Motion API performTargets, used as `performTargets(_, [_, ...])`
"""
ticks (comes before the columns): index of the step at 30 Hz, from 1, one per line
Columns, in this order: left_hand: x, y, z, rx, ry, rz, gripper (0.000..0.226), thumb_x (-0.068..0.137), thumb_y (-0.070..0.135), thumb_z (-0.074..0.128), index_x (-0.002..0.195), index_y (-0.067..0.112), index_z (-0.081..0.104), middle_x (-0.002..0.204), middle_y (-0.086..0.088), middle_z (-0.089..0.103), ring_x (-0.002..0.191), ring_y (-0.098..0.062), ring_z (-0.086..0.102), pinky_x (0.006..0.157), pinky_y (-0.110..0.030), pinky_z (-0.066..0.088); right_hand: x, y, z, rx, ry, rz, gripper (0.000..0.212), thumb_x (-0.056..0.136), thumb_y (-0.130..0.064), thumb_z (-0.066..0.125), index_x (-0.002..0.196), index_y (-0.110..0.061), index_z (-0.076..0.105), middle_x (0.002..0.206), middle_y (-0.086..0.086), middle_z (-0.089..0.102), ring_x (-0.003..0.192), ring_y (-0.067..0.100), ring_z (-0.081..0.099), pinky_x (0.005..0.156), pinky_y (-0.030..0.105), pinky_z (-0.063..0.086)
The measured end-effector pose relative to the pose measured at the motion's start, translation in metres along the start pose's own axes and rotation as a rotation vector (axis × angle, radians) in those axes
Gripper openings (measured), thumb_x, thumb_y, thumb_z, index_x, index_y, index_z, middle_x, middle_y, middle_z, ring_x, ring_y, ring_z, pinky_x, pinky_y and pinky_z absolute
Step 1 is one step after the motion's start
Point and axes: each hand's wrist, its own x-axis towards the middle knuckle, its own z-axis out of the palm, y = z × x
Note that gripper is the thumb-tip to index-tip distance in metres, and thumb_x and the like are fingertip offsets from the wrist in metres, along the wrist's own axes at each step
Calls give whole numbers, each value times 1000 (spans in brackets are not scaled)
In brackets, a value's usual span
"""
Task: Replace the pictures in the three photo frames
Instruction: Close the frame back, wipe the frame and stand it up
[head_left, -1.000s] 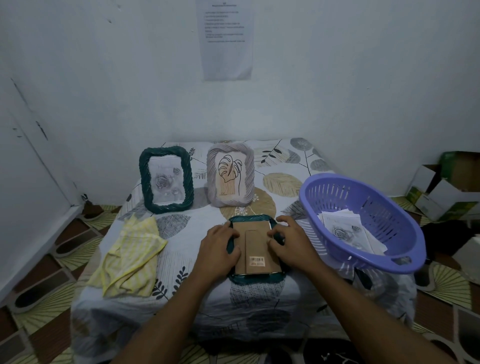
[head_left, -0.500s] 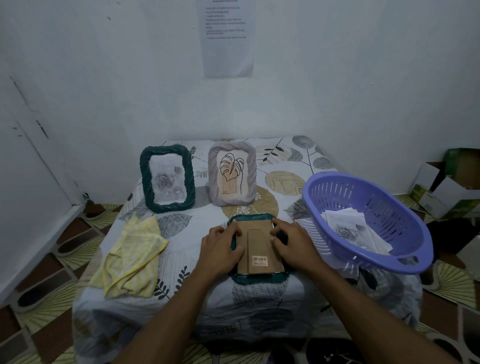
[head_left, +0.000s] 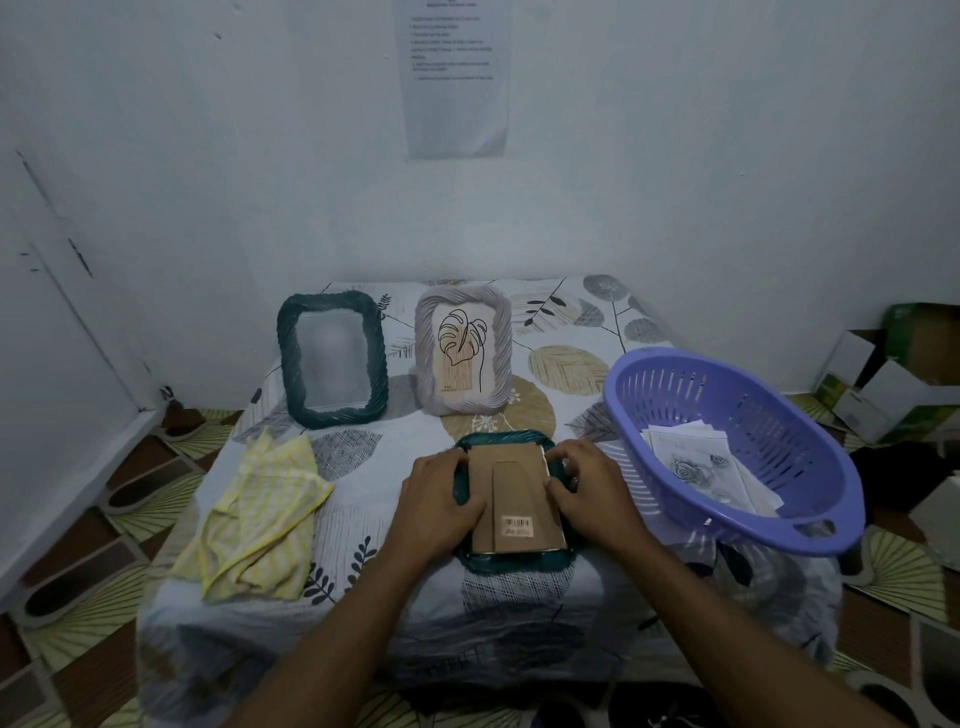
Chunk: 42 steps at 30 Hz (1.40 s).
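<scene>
Fingers (head_left: 461, 470) of our left hand (head_left: 439, 506) are curled over the left edge of the face-down frame (head_left: 514, 562), gripping it; our right hand (head_left: 595, 493) does pretty much the same on the right edge, fingertips bent in at the rim and thumb lying on the cardboard backing (head_left: 511, 480); so both hands are holding that dark green frame, which lies flat near the front of the table (head_left: 363, 551), barcode sticker (head_left: 518, 525) facing up; behind it we've got two more frames standing upright, the green frame (head_left: 332, 358) on the left with a blurry picture, and the pale frame (head_left: 464, 356) just beside it showing a leaf drawing; the purple basket (head_left: 779, 426) sits tilted at the table's right edge with loose prints (head_left: 696, 462) inside; a yellow cloth (head_left: 265, 514) lies crumpled on the left.
</scene>
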Motion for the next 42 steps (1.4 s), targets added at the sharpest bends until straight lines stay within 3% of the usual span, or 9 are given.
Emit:
performTargets(5, [17,3,-14,-65,-2,42,41,84,13,65,124,9,55,131,-4,53,115,-17,51,92,-17,32,10,-6,-1,6,-27,43,32,86,-17,65,118,-19,61,116,4,64,101,21,60,87,38,53])
performTargets(9, [7,-8,-17,-55,34,23,33,89,20,63,120,8,56,137,-7,48,124,-21,48,96,-17,31,1,-6,-1,-27,-6,-4,25,86,-17,65,110,-16,64,112,2,64,101,17,58,87,35,51])
performTargets(14, [-33,-15,-10,21,69,91,30,82,39,62,103,17,59,110,0,61,101,-17,56,85,-29,46,-35,-3,-2,-103,13,-102,9,85,-20,65,93,-16,65,98,-2,61,92,15,55,77,28,44])
performTargets(20, [-56,2,-10,31,154,92,22,81,36,72,93,18,65,117,-2,65,103,-17,56,78,-23,37,-62,-5,-4,-127,83,-58,15,81,-27,72,87,-17,64,94,-2,60,90,15,54,74,26,40])
performTargets(27, [-59,1,-10,2,164,80,23,78,34,76,91,16,70,110,-4,68,102,-19,60,75,-24,40,-74,-19,-4,-7,122,19,17,79,-18,77,91,-6,73,111,12,69,105,27,59,84,25,39])
performTargets(30, [-59,-1,-10,12,157,96,26,78,38,74,97,23,63,102,6,68,93,-14,60,69,-24,40,-75,-21,-5,20,112,23,16,78,-17,77,92,-8,76,109,12,70,104,26,60,83,25,39])
performTargets(35, [-57,-4,-9,23,147,109,29,80,38,73,104,22,67,107,3,68,98,-17,61,73,-24,41,-75,-17,-5,24,104,7,14,78,-22,78,90,-14,77,101,6,73,104,20,61,83,23,40])
performTargets(39, [-57,-7,-6,21,156,34,34,77,46,73,96,23,58,98,6,67,90,-15,61,68,-27,43,-76,-17,-5,-32,94,-56,14,79,-26,74,93,-22,72,95,-5,71,93,17,62,75,22,39])
performTargets(42, [-55,-9,-4,17,148,44,28,76,48,73,85,26,58,88,13,66,84,-11,61,63,-26,44,-76,-19,-6,-85,107,-55,19,82,-24,74,100,-19,75,103,3,72,101,22,61,79,23,36])
